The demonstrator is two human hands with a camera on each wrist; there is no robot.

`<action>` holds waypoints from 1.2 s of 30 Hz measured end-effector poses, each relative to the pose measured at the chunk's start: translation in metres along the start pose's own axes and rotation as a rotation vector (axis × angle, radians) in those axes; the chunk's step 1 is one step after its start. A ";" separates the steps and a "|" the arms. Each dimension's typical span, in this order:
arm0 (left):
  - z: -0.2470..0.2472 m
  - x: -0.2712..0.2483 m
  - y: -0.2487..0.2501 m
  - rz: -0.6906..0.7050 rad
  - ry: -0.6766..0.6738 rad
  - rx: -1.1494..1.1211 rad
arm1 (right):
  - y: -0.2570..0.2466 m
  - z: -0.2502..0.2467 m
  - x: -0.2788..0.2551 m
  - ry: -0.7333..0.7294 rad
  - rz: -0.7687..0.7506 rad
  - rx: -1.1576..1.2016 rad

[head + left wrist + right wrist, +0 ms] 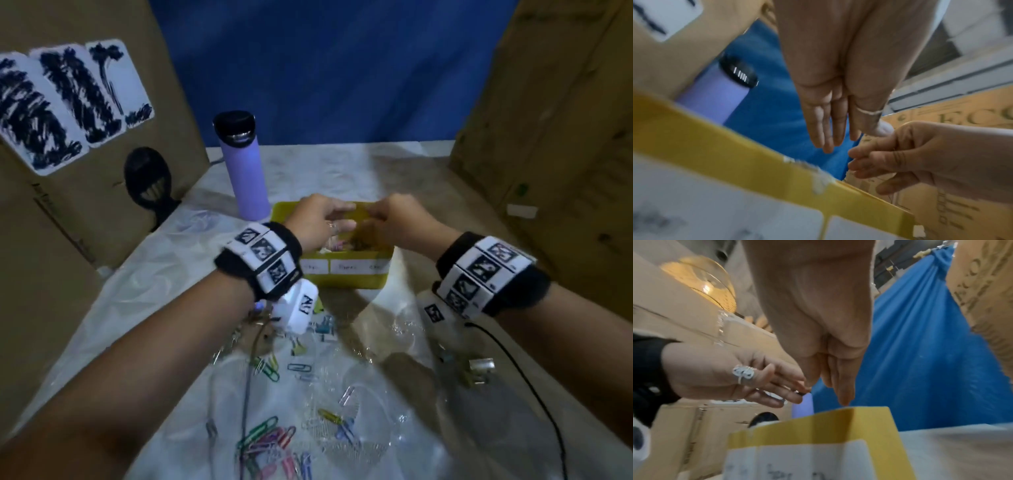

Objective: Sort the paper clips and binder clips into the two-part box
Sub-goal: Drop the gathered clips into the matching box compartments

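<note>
Hands [356,219] together over yellow box [342,277]; left fingers straight, right curled, hold unclear; clips [270,442] scattered near.

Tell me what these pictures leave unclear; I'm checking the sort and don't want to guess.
- Contents of the yellow box: head view, both hands cover them.
- Label wording: blurred in every view; unreadable.
- What the left hand holds: the right wrist view shows something small and dark at its fingers, too small to name.
- Right hand: whether it holds anything is unclear.
- Loose clips near the bottom edge: cut off, uncountable.
</note>
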State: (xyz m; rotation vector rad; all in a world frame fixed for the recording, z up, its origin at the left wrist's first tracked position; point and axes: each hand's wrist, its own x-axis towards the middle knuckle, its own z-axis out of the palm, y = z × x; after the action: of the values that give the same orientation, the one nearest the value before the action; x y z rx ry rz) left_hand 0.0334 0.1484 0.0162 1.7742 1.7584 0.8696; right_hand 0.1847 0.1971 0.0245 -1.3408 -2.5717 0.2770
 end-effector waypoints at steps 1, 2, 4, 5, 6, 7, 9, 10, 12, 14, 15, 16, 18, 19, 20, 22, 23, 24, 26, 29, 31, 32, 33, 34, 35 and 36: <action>-0.009 -0.016 0.000 0.043 -0.007 0.043 | -0.004 0.000 -0.007 0.049 -0.072 -0.009; -0.019 -0.035 -0.001 0.072 -0.019 0.097 | -0.008 0.001 -0.016 0.108 -0.150 0.002; -0.034 -0.074 -0.010 0.069 -0.092 0.238 | -0.020 0.009 -0.034 0.160 -0.327 0.044; -0.037 -0.094 -0.019 0.042 -0.168 0.322 | -0.028 0.015 -0.044 0.105 -0.414 0.043; -0.037 -0.114 -0.030 0.013 -0.264 0.409 | -0.036 0.024 -0.054 -0.013 -0.472 0.039; -0.034 -0.133 -0.042 -0.018 -0.359 0.490 | -0.044 0.035 -0.064 -0.152 -0.510 0.042; -0.020 -0.169 -0.064 -0.107 -0.517 0.598 | -0.056 0.057 -0.082 -0.380 -0.590 0.045; -0.014 -0.184 -0.070 -0.152 -0.567 0.618 | -0.062 0.066 -0.090 -0.462 -0.617 0.026; -0.004 -0.208 -0.073 -0.201 -0.593 0.621 | -0.069 0.083 -0.104 -0.544 -0.625 -0.025; 0.001 -0.222 -0.068 -0.193 -0.595 0.604 | -0.069 0.093 -0.117 -0.565 -0.632 -0.109; 0.003 -0.227 -0.066 -0.177 -0.598 0.606 | -0.067 0.096 -0.123 -0.572 -0.657 -0.149; 0.006 -0.232 -0.065 -0.160 -0.598 0.614 | -0.065 0.097 -0.129 -0.583 -0.681 -0.174; 0.013 -0.243 -0.062 -0.100 -0.585 0.639 | -0.057 0.093 -0.141 -0.609 -0.704 -0.122; 0.016 -0.248 -0.059 -0.060 -0.586 0.647 | -0.053 0.089 -0.147 -0.628 -0.714 -0.069; 0.019 -0.253 -0.058 -0.034 -0.589 0.643 | -0.051 0.084 -0.152 -0.639 -0.722 -0.011; 0.019 -0.257 -0.055 -0.026 -0.558 0.575 | -0.047 0.078 -0.160 -0.608 -0.708 0.097; 0.018 -0.255 -0.056 -0.029 -0.513 0.514 | -0.044 0.076 -0.162 -0.562 -0.663 0.140; 0.016 -0.253 -0.056 -0.043 -0.453 0.454 | -0.042 0.074 -0.164 -0.510 -0.597 0.161; 0.007 -0.248 -0.060 -0.103 -0.313 0.408 | -0.037 0.073 -0.161 -0.421 -0.465 0.138; -0.011 -0.244 -0.069 -0.289 -0.193 0.464 | -0.036 0.080 -0.157 -0.445 -0.394 0.051; -0.019 -0.244 -0.075 -0.404 -0.199 0.475 | -0.041 0.088 -0.154 -0.480 -0.411 0.023; -0.020 -0.244 -0.077 -0.448 -0.214 0.459 | -0.045 0.090 -0.151 -0.489 -0.425 0.017; -0.021 -0.243 -0.078 -0.488 -0.221 0.426 | -0.049 0.092 -0.148 -0.494 -0.432 0.026; -0.021 -0.242 -0.078 -0.513 -0.216 0.390 | -0.054 0.092 -0.145 -0.493 -0.436 0.053; -0.021 -0.239 -0.078 -0.517 -0.213 0.373 | -0.060 0.093 -0.142 -0.489 -0.441 0.085; -0.021 -0.237 -0.078 -0.506 -0.216 0.368 | -0.066 0.094 -0.140 -0.482 -0.453 0.095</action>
State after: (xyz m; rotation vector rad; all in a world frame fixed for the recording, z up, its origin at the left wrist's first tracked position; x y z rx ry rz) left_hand -0.0267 -0.0855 -0.0499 1.4416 2.1714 0.1489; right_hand 0.1839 0.0384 -0.0631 -0.6831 -3.1076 0.6947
